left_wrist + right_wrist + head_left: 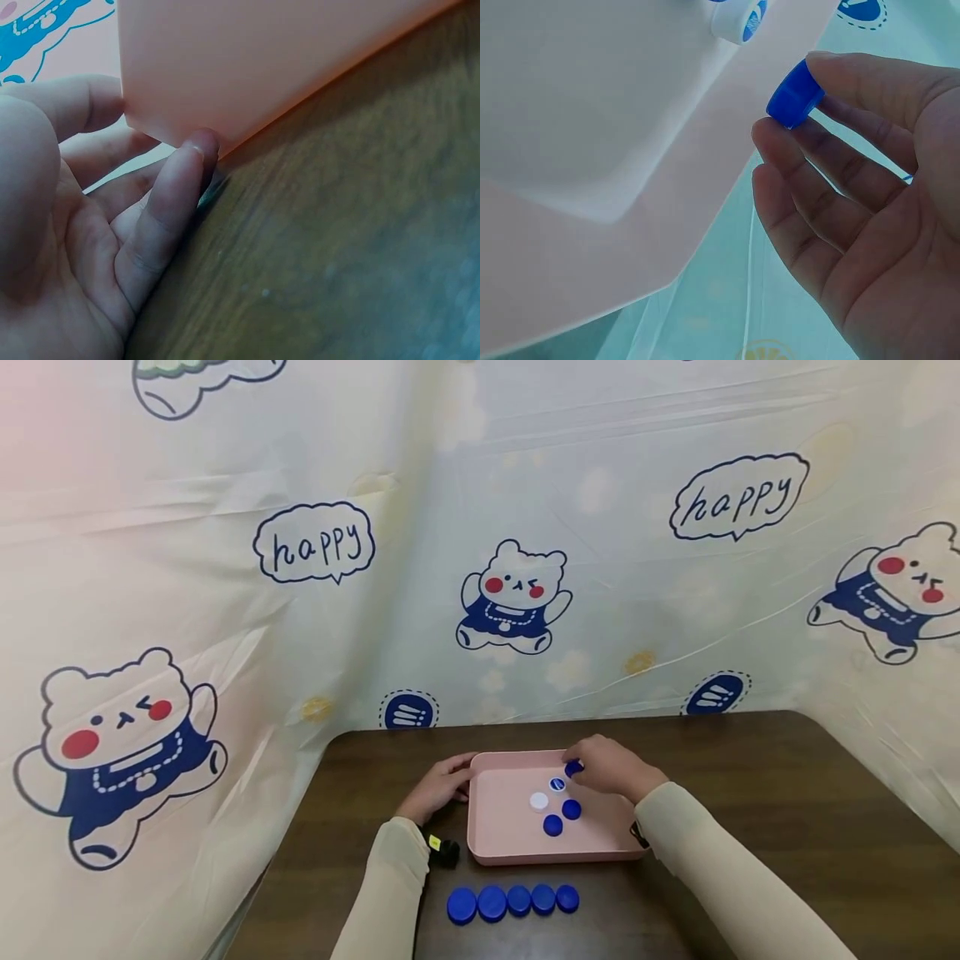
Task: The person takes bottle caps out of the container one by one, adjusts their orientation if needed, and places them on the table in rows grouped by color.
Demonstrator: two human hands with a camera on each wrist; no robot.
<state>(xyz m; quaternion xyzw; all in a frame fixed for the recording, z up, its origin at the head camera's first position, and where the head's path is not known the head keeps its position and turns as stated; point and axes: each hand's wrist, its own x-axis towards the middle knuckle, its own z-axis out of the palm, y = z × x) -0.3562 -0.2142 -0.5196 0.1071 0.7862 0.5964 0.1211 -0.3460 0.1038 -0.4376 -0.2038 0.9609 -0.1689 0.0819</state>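
Right wrist: blue cap (795, 96) pinched in right hand (881, 217).

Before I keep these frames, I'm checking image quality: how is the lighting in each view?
Head view: bright light, the printed curtain clear; left wrist view: dimmer, left hand partly shaded, a bluish sheen on the table at lower right; right wrist view: cool cast, right hand shadowed, the tray greyish.
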